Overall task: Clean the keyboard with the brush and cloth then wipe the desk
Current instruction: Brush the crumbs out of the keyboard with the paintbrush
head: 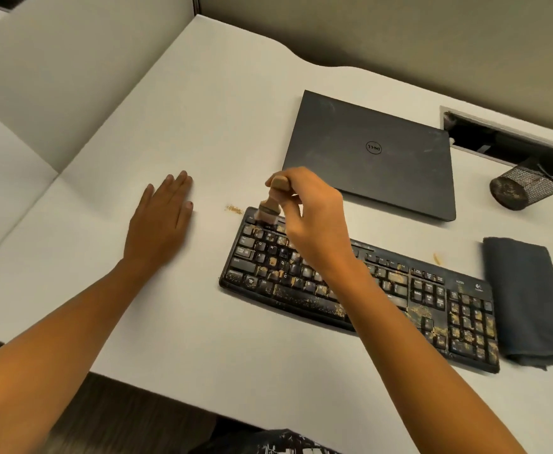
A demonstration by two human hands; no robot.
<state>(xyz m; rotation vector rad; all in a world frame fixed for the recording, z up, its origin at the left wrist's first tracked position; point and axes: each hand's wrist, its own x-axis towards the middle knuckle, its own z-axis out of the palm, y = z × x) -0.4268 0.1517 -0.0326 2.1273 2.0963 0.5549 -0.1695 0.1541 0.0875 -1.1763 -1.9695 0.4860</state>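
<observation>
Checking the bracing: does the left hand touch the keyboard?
Apart. The head view shows bare desk between the left hand and the keyboard.

The left hand [163, 221] lies flat on the desk [203, 126], palm down. Its fingers are straight and close together, pointing away from the body, and its bare forearm reaches in from the lower left. The right hand [311, 217] is raised with the back of the hand toward the camera, fingers and thumb curled round the handle of a brush [270, 208]. Its bare forearm slants in from the lower right, well apart from the left arm.
</observation>
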